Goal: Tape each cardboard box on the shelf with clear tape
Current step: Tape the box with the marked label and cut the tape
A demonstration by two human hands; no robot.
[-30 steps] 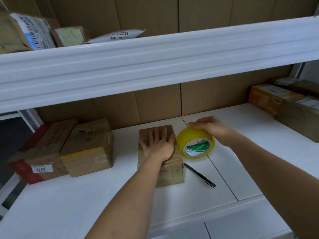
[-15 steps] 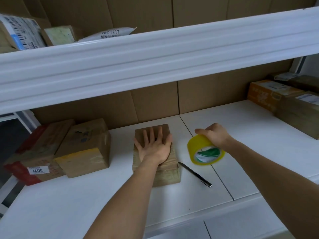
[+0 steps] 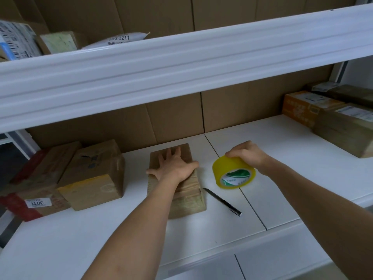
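Now, item by item. Small brown cardboard box (image 3: 177, 186), oblong, already banded with tape across its near end: lies flat on the white shelf (image 3: 282, 158), centre, long side running away from the viewer. Left hand (image 3: 175, 168): fingers straight and spread, palm pressing down on the box top, thumb over the right edge; it has stayed there through the last second.

Roll of tape, yellowish and translucent, with a green-and-white core label (image 3: 234, 172): held in the right hand (image 3: 247, 155), fingers curled over its upper rim. A second ago the roll sat against the box's right edge; it now hangs clear of it, to the right, above the shelf. Whether a strip trails from it cannot be told. Judged meaning: the strip on this box is likely finished or torn free, and the next box would follow.

Black pen with silver tip (image 3: 222, 202): lying on the shelf, just beside the box's near right corner, below the roll.

Two larger brown cardboard boxes (image 3: 90, 174): left of the box, side by side, the outer one with red tape and a white label. Orange carton and brown labelled cartons (image 3: 343, 126): far right.

Backing: brown cardboard sheets. Upper white shelf (image 3: 181, 63): parcels and a white mailer bag.
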